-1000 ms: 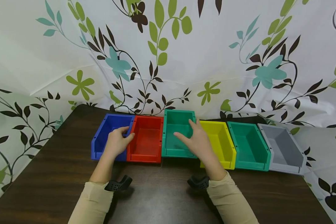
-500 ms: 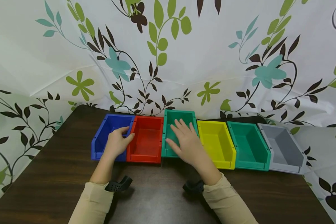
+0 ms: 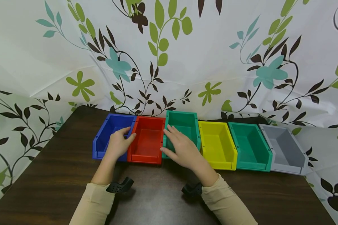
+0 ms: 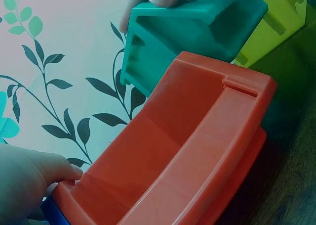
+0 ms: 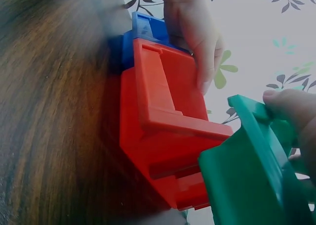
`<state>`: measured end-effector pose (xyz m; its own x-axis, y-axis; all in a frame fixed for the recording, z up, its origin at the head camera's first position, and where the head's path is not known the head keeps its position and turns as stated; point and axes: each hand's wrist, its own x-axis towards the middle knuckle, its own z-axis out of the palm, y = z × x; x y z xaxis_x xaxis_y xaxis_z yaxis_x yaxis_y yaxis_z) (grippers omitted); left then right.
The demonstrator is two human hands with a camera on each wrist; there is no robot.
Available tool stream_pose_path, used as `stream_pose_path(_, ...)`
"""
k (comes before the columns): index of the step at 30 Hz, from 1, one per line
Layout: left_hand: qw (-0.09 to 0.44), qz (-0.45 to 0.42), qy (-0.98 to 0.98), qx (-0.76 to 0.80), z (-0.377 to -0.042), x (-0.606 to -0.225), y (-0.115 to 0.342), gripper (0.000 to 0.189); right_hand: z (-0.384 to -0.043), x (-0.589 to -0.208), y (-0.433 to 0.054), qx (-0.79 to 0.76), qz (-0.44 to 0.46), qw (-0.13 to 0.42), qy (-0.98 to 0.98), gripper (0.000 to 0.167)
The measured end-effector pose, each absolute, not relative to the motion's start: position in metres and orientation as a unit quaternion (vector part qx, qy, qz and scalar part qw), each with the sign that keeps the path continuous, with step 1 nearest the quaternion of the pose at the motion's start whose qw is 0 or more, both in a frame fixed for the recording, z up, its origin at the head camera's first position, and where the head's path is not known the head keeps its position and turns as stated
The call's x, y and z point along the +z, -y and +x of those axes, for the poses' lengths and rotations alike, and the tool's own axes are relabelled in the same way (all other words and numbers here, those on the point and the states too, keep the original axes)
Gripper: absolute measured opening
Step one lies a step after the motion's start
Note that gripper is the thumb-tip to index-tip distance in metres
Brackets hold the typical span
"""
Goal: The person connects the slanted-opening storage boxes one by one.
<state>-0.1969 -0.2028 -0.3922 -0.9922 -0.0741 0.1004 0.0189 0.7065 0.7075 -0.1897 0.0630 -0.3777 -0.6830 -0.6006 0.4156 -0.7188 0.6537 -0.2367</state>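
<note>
In the head view my left hand (image 3: 119,143) pinches the adjoining walls of the blue storage bin (image 3: 99,137) and the red storage bin (image 3: 147,140), its thumb on the red side. My right hand (image 3: 186,151) lies across the middle green storage bin (image 3: 187,120), gripping its left wall. The right wrist view shows the thumb (image 5: 286,101) on that green bin's rim, with other fingers partly hidden behind the wall. Both wrist views show the green bin tilted beside the red one, with a gap at the red bin in the right wrist view. No contents show in these bins.
A yellow bin (image 3: 217,142), another green bin (image 3: 249,147) and a grey bin (image 3: 284,150) continue the row to the right. All stand on a dark wooden table (image 3: 157,200). Close behind hangs a white leaf-patterned cloth (image 3: 200,62).
My right hand has moved left from the green bin's right side to its left wall and taken hold of it. The green bin has shifted and tilted slightly. My left hand has hardly moved.
</note>
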Motion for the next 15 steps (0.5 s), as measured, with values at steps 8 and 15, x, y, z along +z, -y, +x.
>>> stream_pose_path(8,0.067,0.01,0.922,-0.382,-0.197,-0.3919,0.2024,0.051,-0.1907,-0.3795,-0.062,0.178,0.358,0.143,0.905,0.065)
stream_pose_path(15,0.064,0.011,0.922,-0.381,-0.1967,-0.3921,0.2023,0.051,-0.191,-0.381,-0.0609,0.159,0.344,0.135,0.916,0.066)
